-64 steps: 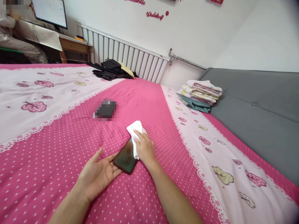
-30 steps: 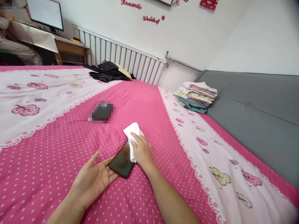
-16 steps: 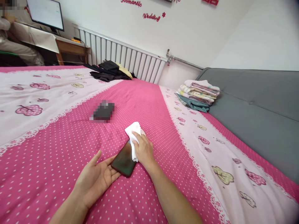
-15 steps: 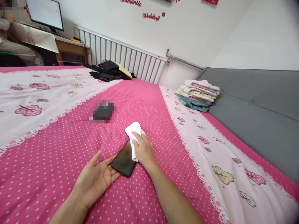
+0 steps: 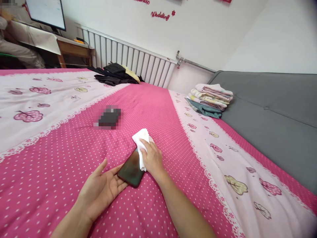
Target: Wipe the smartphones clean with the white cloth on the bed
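Observation:
A dark smartphone (image 5: pixel 131 170) lies on the pink dotted bedspread, its upper end covered by a folded white cloth (image 5: pixel 141 136). My right hand (image 5: pixel 153 157) grips this cloth and presses it on the phone. Palm up, my left hand (image 5: pixel 102 188) rests on the bedspread at the phone's left side, thumb spread and fingers stretched out. Its fingertips go under the phone's lower left edge, so their ends are hidden.
A blurred dark object (image 5: pixel 109 117) lies farther up the bedspread (image 5: pixel 153 105). Dark clothes (image 5: pixel 115 74) are heaped at the far edge. Folded fabrics (image 5: pixel 210 96) stand by the grey headboard (image 5: pixel 269 102). A seated person (image 5: pixel 17 49) is at a desk with a monitor (image 5: pixel 47 13).
The view has shifted very slightly. My hands, the cloth and the phone keep nearly the same positions.

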